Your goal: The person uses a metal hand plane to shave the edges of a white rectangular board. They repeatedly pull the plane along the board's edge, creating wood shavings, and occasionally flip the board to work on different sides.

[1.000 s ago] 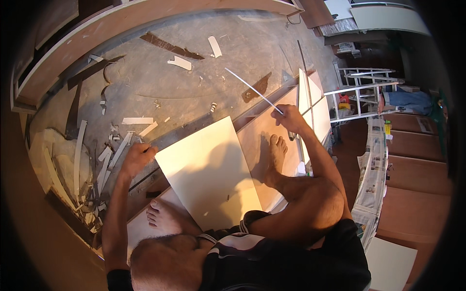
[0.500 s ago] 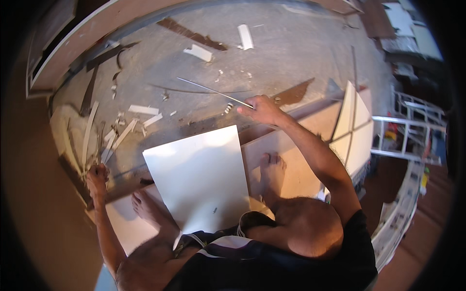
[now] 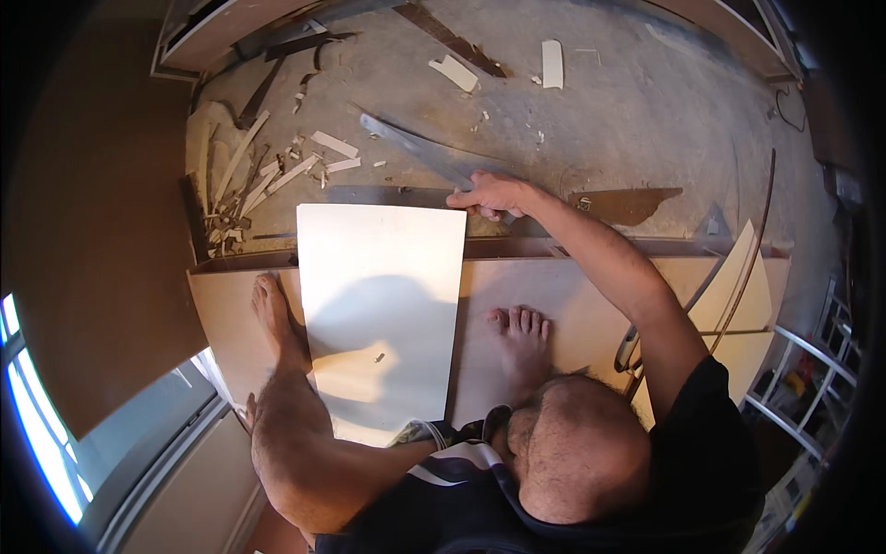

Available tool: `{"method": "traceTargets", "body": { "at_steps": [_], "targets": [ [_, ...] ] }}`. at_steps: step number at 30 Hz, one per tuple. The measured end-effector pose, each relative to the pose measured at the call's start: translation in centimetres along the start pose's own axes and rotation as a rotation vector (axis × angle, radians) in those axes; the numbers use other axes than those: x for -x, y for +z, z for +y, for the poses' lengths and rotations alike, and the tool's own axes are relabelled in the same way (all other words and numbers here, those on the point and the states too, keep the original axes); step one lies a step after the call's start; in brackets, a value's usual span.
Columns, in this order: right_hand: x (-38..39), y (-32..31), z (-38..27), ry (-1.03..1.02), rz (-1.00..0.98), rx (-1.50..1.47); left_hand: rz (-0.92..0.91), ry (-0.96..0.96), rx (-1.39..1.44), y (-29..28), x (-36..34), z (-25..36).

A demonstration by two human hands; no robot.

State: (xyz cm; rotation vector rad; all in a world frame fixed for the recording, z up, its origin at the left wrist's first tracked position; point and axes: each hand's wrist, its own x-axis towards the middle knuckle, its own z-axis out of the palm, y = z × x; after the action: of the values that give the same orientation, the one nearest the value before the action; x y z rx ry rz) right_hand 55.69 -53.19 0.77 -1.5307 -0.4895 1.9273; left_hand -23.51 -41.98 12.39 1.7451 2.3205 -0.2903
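Note:
My right hand (image 3: 489, 196) grips a thin metal strip (image 3: 406, 138), blurred by motion, just beyond the top right corner of a white panel (image 3: 378, 245). The panel lies between my bare feet, across a pale plywood piece (image 3: 600, 286) that looks like a long box on its side. My left hand (image 3: 249, 415) is mostly hidden behind my left leg, so its fingers barely show.
Offcuts (image 3: 337, 145) and dark scraps (image 3: 628, 205) litter the concrete floor (image 3: 674, 111). A cabinet (image 3: 231, 32) lines the back. Narrow white boards (image 3: 729, 286) and a long thin rod lie at right, beside a metal ladder (image 3: 803, 365). A brown panel (image 3: 101, 231) and bright window stand at left.
My view has turned leftward. My right hand has swung inward with the strip, to the panel's far corner. My left hand has dropped back from the scraps to behind my leg.

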Motion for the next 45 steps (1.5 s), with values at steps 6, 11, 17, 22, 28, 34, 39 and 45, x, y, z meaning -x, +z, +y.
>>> {"method": "traceTargets", "body": {
  "at_steps": [6,11,17,22,28,34,39,45],
  "targets": [
    [-2.7,-1.2,-1.7,-0.251,0.157,0.565,-0.075,-0.222,0.063,5.2,23.4,-15.5],
    [-3.8,0.5,-5.9,-0.358,0.136,0.470,0.009,-0.663,0.449,12.8,35.2,-4.2],
    [-8.5,6.1,-5.6,-0.197,-0.075,0.522,0.255,-0.637,0.491,16.7,40.2,1.9],
    [-10.1,7.3,-4.7,-0.282,-0.033,0.356,0.201,-0.809,0.555,17.6,39.4,4.6],
    [-12.8,6.3,-2.9,-0.432,0.091,0.430,-0.010,-1.014,0.815,17.4,32.5,5.2],
    [-10.5,10.0,-2.4,-0.421,0.343,0.705,-0.013,-0.893,0.850,17.6,30.6,-1.3],
    [-7.8,7.8,-2.5,-0.416,0.486,0.535,-0.075,-0.874,1.042,13.6,22.3,-3.5],
    [-5.8,6.4,-0.6,-0.336,0.620,0.302,0.041,-0.467,0.982,4.3,10.3,-0.7]
  ]
}}
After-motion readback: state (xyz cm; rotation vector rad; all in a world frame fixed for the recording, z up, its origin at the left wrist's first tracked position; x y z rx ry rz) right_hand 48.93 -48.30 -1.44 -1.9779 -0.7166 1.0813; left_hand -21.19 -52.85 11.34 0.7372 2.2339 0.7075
